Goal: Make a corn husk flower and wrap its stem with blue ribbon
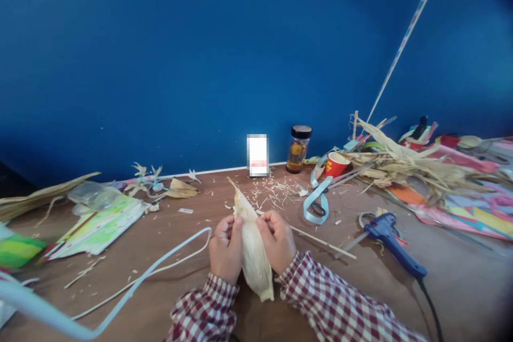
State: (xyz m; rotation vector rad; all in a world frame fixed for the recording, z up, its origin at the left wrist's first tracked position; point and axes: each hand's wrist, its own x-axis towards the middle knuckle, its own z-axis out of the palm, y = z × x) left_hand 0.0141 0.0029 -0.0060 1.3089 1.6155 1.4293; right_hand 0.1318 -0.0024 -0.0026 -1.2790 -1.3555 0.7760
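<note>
A pale, dry corn husk (253, 254) is held over the front middle of the table, its narrow tip pointing away from me and its wide end toward me. My left hand (225, 248) pinches its left edge between thumb and fingers. On the opposite edge, my right hand (277, 240) grips it the same way. The husk is spread fairly flat between both hands. Just beyond it, small husk scraps (272, 192) are scattered on the wood. A thin stick (324, 241) lies right of my right hand.
A blue glue gun (382, 230) with a black cord lies at right. Behind are a red paper cup (337, 164), a lidded jar (298, 149) and light blue ribbon (316, 208). Dry husks (401, 163) heap up at far right. A white-blue cable (160, 262) arcs at left, near a painted sheet (100, 230).
</note>
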